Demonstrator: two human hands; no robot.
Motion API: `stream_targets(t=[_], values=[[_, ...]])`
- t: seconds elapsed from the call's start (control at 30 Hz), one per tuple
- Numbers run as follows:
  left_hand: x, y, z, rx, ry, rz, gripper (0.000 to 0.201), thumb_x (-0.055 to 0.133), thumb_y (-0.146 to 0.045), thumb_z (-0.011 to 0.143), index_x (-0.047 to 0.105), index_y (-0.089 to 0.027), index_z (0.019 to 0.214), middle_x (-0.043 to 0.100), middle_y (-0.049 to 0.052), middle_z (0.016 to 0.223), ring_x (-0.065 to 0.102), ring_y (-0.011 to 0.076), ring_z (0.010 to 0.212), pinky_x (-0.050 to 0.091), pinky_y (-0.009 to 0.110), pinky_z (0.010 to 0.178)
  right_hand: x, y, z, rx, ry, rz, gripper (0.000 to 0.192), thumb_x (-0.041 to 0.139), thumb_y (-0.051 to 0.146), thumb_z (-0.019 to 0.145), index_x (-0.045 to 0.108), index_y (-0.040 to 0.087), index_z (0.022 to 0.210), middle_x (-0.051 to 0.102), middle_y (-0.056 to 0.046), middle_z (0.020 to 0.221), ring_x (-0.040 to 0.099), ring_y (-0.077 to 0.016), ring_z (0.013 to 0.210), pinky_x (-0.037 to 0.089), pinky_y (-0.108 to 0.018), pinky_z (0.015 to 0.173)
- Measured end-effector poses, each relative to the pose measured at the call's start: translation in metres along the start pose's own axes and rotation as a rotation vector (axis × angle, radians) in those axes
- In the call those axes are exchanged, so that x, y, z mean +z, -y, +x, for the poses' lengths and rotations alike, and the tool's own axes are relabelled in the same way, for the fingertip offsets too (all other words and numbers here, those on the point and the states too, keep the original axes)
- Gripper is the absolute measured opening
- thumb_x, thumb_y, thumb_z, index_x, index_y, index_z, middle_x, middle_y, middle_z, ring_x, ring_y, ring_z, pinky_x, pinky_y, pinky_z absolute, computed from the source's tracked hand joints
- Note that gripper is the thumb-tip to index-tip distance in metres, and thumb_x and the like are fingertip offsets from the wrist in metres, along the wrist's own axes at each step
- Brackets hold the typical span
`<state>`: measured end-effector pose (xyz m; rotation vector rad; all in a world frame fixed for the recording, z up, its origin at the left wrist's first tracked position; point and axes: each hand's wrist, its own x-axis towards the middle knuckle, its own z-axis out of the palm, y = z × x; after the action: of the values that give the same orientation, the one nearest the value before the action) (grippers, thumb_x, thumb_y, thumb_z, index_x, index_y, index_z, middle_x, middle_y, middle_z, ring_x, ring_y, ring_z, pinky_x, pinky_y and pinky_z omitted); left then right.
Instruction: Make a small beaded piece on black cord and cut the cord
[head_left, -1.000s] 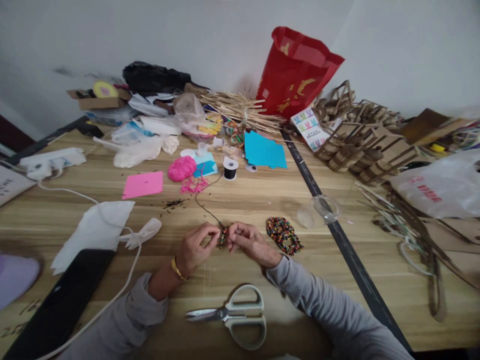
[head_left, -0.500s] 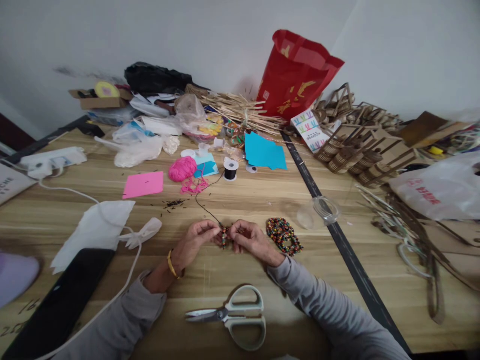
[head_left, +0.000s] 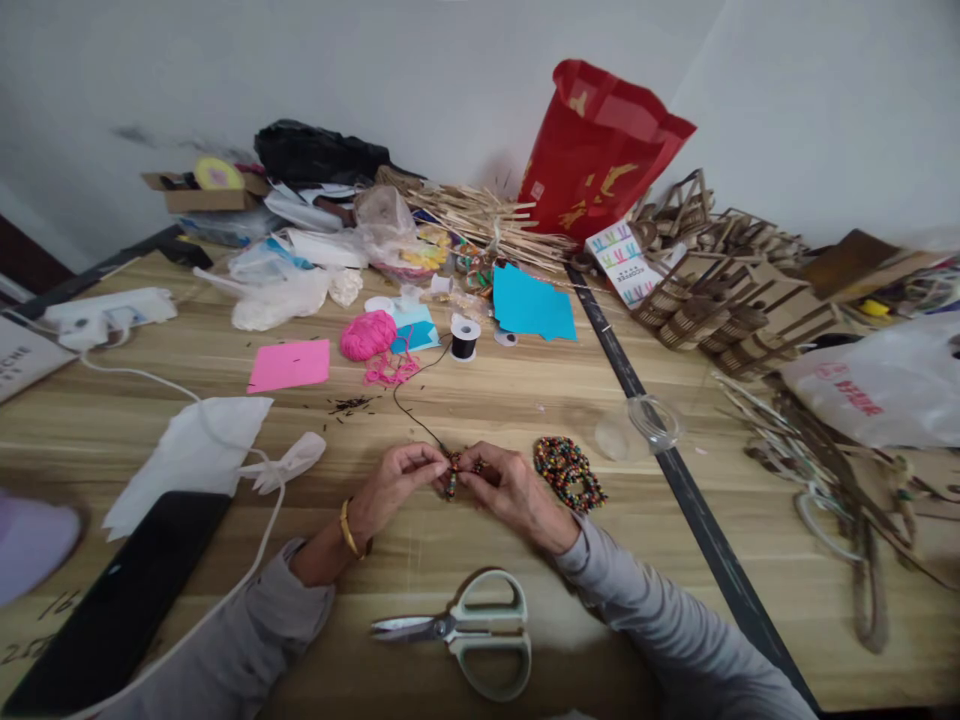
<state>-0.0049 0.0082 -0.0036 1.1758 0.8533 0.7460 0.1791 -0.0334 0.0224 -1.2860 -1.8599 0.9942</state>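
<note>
Between my hands hangs a small strand of multicoloured beads [head_left: 451, 484]. My left hand [head_left: 394, 487] pinches its left side near a thin black cord [head_left: 409, 412], its thumb and forefinger together. With bent fingers my right hand [head_left: 510, 488] grips the strand from the right. The cord runs back to a white spool of black cord [head_left: 464, 340]. Right of my right hand lies a coiled heap of similar beads [head_left: 568, 472]. Scissors with pale handles [head_left: 487, 634] rest on the table in front of me, blades pointing left. My fingers hide part of the held beads.
Short black bits [head_left: 351, 405] lie near a pink card [head_left: 289, 366]. Pink yarn [head_left: 367, 335] and blue paper [head_left: 532, 303] are behind. A black phone [head_left: 120, 600] and white cable [head_left: 262, 540] lie left. Clear plastic rings [head_left: 654, 423] and small woven baskets [head_left: 682, 318] stand right.
My right hand has shifted slightly, its fingers now closer to my left fingertips at the beads. The whole view has moved a little. Both hands keep hold of the strand.
</note>
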Motion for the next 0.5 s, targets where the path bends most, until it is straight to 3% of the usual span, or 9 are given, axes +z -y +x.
stream_targets(t=[0.3, 0.5], values=[[0.0002, 0.0045, -0.0008, -0.034, 0.055, -0.121, 0.031, 0.067, -0.041, 0.073, 0.064, -0.011, 0.076, 0.068, 0.005, 0.068, 0.063, 0.0156, 0.063, 0.053, 0.029, 0.064, -0.0005, 0.0016, 0.0011, -0.052, 0.030, -0.056, 0.012, 0.048, 0.017, 0.085, 0.057, 0.014, 0.078, 0.057, 0.000, 0.069, 0.047, -0.0095, 0.060, 0.035, -0.020, 0.055], [0.0011, -0.0015, -0.0011, -0.022, 0.050, 0.072, 0.030, 0.068, -0.041, 0.071, 0.066, -0.011, 0.067, 0.066, 0.003, 0.061, 0.060, 0.0139, 0.059, 0.049, 0.025, 0.060, 0.0021, -0.0030, 0.0006, -0.070, 0.015, -0.035, 0.010, 0.048, 0.017, 0.086, 0.056, 0.015, 0.080, 0.056, 0.000, 0.069, 0.047, -0.0095, 0.060, 0.035, -0.020, 0.054]])
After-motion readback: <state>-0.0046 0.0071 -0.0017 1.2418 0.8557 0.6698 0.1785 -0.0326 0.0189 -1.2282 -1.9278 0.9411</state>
